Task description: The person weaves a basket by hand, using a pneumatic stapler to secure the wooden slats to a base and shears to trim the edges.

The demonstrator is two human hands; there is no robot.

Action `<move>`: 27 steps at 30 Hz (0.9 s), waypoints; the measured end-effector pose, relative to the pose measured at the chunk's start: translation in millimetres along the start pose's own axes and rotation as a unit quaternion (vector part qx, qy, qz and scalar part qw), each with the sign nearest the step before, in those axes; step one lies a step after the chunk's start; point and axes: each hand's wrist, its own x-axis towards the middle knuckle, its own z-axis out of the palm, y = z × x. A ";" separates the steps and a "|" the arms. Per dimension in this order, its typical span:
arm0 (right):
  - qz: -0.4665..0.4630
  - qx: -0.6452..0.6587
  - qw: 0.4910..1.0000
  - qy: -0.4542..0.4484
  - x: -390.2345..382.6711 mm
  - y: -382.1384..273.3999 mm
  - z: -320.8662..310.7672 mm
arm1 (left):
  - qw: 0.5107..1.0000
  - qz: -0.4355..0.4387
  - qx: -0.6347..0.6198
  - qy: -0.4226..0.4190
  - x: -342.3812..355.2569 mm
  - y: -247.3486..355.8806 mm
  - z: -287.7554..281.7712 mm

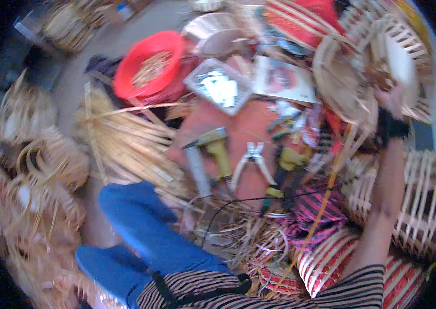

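Observation:
My right arm stretches up the right side to a group of slatted baskets. My right hand (392, 98) is at the edge of a round, pale woven basket (335, 77), and a deeper slatted basket with a white inside (403, 62) is right beside it. A dark band (394, 129) is around the wrist. The fingers are smeared by motion, so their grip on the basket cannot be made out. My left hand is out of view.
Pliers (253, 157) and a yellow gun-shaped tool (219, 152) lie on a reddish board (197, 121). Beyond are a clear tray (219, 87) of white pieces and a red bowl (120, 77). Pale strips (125, 139) fan out left. A red-and-white basket (331, 262) stands near my elbow.

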 end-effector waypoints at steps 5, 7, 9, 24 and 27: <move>0.021 0.161 0.962 -0.220 -63.9 4.6 115.2 | 0.998 -0.017 -0.054 -0.034 -31.7 17.0 -2.4; 0.094 0.260 0.916 -0.291 -132.6 -10.6 142.9 | 0.996 -0.008 -0.077 -0.054 -34.5 23.2 3.9; 0.128 0.309 0.843 -0.421 -172.5 2.6 172.4 | 0.990 0.023 -0.105 -0.091 -37.9 31.7 12.4; 0.225 0.037 0.565 -0.793 -521.3 -21.3 356.5 | 0.827 0.069 -0.419 -0.369 -93.3 12.4 22.6; 0.188 0.020 0.514 -0.837 -561.3 -29.7 367.9 | 0.870 0.007 -0.403 -0.284 -104.9 -10.6 30.8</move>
